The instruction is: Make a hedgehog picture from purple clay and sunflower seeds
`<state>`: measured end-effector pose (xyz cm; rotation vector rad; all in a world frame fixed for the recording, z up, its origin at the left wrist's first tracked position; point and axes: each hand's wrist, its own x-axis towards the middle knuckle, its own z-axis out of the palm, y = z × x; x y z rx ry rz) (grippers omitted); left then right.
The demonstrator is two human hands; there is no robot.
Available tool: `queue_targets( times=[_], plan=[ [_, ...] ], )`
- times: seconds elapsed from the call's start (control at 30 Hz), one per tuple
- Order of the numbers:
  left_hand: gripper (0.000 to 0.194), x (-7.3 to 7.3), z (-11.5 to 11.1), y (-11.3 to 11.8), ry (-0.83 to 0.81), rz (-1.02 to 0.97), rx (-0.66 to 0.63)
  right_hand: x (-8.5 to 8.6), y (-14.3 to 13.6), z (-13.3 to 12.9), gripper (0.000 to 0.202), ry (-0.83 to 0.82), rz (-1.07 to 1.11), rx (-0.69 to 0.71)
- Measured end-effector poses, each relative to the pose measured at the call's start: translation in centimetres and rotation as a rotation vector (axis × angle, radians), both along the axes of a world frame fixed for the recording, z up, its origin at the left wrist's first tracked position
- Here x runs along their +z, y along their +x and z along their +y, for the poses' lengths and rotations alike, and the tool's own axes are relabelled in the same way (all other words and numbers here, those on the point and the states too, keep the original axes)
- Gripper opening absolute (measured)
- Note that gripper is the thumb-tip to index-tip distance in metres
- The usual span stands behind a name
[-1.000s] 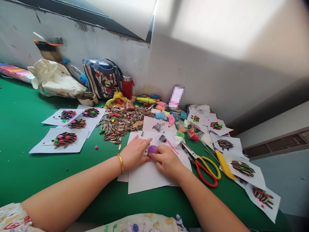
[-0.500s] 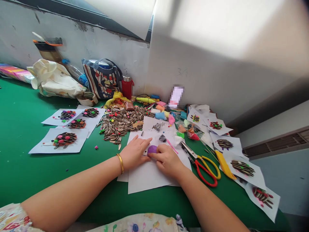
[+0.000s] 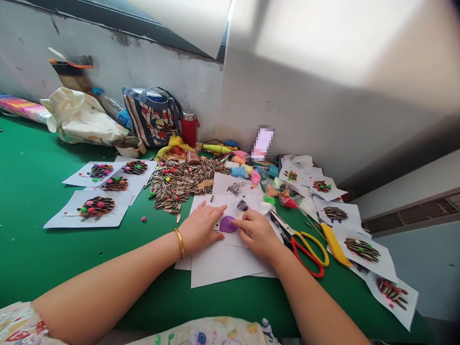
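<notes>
A flat purple clay shape (image 3: pixel 227 224) lies on white paper (image 3: pixel 219 268), with a small white part bearing black dots at its left. My left hand (image 3: pixel 203 225), with a gold bangle at the wrist, rests on the sheet left of the clay, fingers spread and holding nothing. From the right, my right hand (image 3: pixel 256 232) touches the clay's right edge with an outstretched index finger; its other fingers are partly curled and nothing shows in them. A small bag with dark clay (image 3: pixel 242 205) is just above the right hand.
Sunflower seeds (image 3: pixel 179 184) are heaped behind the left hand. Scissors with red and yellow handles (image 3: pixel 300 244) lie right of the papers. Seed-covered hedgehog pictures (image 3: pixel 88 220) lie at both sides. Colourful clay bags, a red bottle (image 3: pixel 189 130) and a striped bag (image 3: pixel 153 117) stand toward the wall.
My right hand has shifted right along the purple clay, uncovering more of it. The index finger now points at its right edge. My left hand has hardly moved.
</notes>
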<state>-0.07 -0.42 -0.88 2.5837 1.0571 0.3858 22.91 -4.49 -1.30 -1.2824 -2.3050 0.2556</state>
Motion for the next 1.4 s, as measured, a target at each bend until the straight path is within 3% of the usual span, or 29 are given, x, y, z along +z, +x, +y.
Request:
queue_targets(
  times=[0.17, 0.4, 0.57, 0.87, 1.07, 1.27, 1.4],
  plan=[
    [0.077, 0.1, 0.0, 0.1, -0.009, 0.005, 0.003, -0.3, -0.6, 0.0, 0.017, -0.068, 0.021, -0.058],
    [0.074, 0.0, 0.1, 0.0, 0.001, -0.009, 0.000, -1.3, -1.9, 0.0, 0.035, -0.077, -0.009, -0.218],
    [0.076, -0.1, 0.1, 0.0, 0.008, -0.010, 0.000, -1.5, -1.8, 0.0, 0.045, -0.062, 0.001, -0.224],
    [0.076, 0.0, 0.0, 0.1, -0.008, -0.007, 0.002, -1.1, -1.2, 0.3, 0.030, -0.090, 0.044, -0.233],
    [0.075, 0.2, 0.0, 0.1, -0.004, -0.005, 0.004, -1.6, -1.5, 0.5, 0.044, -0.117, 0.013, -0.307],
    [0.075, 0.2, 0.0, 0.1, -0.003, -0.001, 0.008, -1.3, -1.1, 0.5, 0.035, -0.130, 0.026, -0.272],
    [0.075, -0.1, 0.0, 0.0, 0.014, -0.021, 0.007, -1.2, -1.2, 0.4, 0.041, -0.128, 0.018, -0.250]
  ],
)
